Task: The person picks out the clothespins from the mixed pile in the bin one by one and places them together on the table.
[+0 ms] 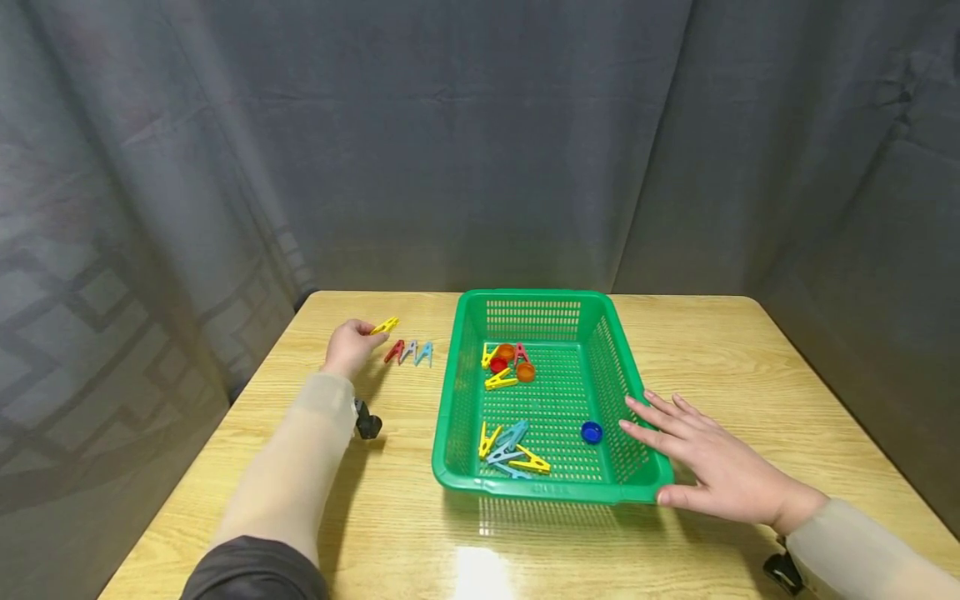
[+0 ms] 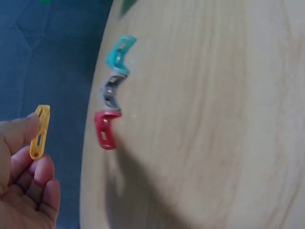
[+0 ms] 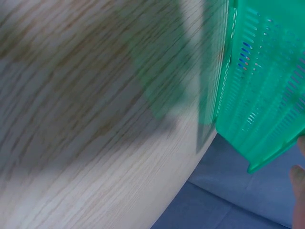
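Observation:
Between thumb and fingers, my left hand [image 1: 351, 348] pinches a yellow clothespin [image 1: 386, 325], held above the table left of the basket. Just beside it, a red clothespin [image 1: 394, 351], a grey one [image 1: 409, 352] and a light blue one [image 1: 424, 353] stand in a row on the table. My right hand [image 1: 708, 458] rests with spread, straight fingers on the right rim of the green basket [image 1: 555, 490]. In the left wrist view the pinched yellow clothespin [image 2: 40, 132] shows clearly. Only fingertips [image 3: 299, 181] of the right hand appear in the right wrist view.
Inside the basket, yellow, blue and pink clothespins [image 1: 501, 380] lie in two groups, with orange and red bottle caps [image 1: 526, 372] in the far group. A blue cap [image 1: 592, 432] sits apart at the right. Grey curtains [image 1: 465, 167] hang behind the wooden table [image 1: 390, 533].

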`<state>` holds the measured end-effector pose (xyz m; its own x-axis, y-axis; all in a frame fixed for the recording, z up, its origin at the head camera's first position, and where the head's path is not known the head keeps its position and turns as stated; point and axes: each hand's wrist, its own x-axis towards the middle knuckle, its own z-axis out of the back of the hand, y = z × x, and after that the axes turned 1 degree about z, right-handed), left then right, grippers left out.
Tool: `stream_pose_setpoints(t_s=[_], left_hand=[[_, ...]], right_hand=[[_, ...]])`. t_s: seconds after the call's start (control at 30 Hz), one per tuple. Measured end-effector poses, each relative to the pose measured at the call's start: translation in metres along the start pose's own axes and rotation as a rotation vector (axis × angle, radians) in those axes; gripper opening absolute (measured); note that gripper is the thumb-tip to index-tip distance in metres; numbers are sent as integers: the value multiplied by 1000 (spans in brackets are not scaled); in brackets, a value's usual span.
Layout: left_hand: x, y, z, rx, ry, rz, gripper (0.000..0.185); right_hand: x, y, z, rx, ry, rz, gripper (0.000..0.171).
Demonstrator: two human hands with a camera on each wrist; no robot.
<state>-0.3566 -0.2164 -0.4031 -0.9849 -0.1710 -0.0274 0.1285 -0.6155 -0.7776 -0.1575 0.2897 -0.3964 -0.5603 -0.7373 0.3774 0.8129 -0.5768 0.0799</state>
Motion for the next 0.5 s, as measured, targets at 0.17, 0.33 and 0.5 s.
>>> stream_pose_setpoints(t_s=[0.17,0.33,0.5], left_hand=[[-1,9,-5,0,-37,66,38],[-1,14,-8,42,-46,87,38],[0,18,-11,75,-27,123,39]], right_hand=[[0,0,0,-6,-28,18,77],[0,0,-1,2,-53,29,77],[1,0,-2,6,-67,30,76]])
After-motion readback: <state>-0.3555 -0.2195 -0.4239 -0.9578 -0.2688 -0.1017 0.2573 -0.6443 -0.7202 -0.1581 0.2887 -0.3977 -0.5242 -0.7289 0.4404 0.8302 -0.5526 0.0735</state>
